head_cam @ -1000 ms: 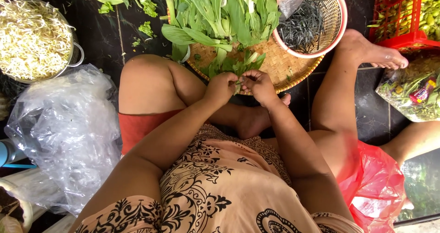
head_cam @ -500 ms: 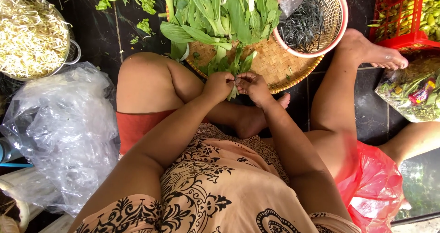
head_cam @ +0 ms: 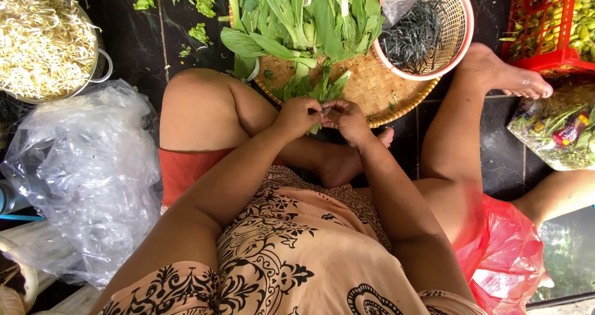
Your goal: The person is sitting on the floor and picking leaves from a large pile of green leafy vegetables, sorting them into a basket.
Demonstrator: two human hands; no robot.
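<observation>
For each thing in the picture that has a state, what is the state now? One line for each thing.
left hand: closed on the leafy bunch
right hand: closed on the same bunch
leafy bunch: held in both hands over the flat woven tray
flat woven tray: loaded with greens
pink basket: holds thin dark strips
metal colander: heaped with bean sprouts
clear plastic bag: crumpled on the floor
red crate: filled with yellow-green produce

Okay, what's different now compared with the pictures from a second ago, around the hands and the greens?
Very little. The left hand and right hand remain together over the edge of the round woven bamboo tray, pinching the same small bunch of green leafy stems; the stems' leaves now point slightly more upward, toward the pile. The pink-rimmed basket of dark strands, the metal colander of bean sprouts and the crumpled clear plastic bag have not moved.
</observation>
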